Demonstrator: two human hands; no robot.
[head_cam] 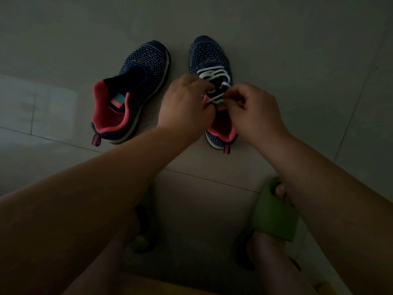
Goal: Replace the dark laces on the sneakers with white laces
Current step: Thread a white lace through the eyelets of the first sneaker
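Two dark blue knit sneakers with pink linings stand side by side on the tiled floor. The left sneaker (136,90) has no lace in it. The right sneaker (209,58) carries a white lace (214,74) crossed through its upper eyelets. My left hand (185,103) pinches the lace at the sneaker's left side, near the tongue. My right hand (253,111) pinches the lace at the right side, fingers curled. Both hands cover the sneaker's opening and lower eyelets. A thin white strand (150,123) lies on the floor between the sneakers.
My feet in green slippers (274,211) are planted on the floor (63,50) below my arms, the left one (141,241) mostly hidden. The scene is dim. Grout lines cross the grey tiles around the shoes.
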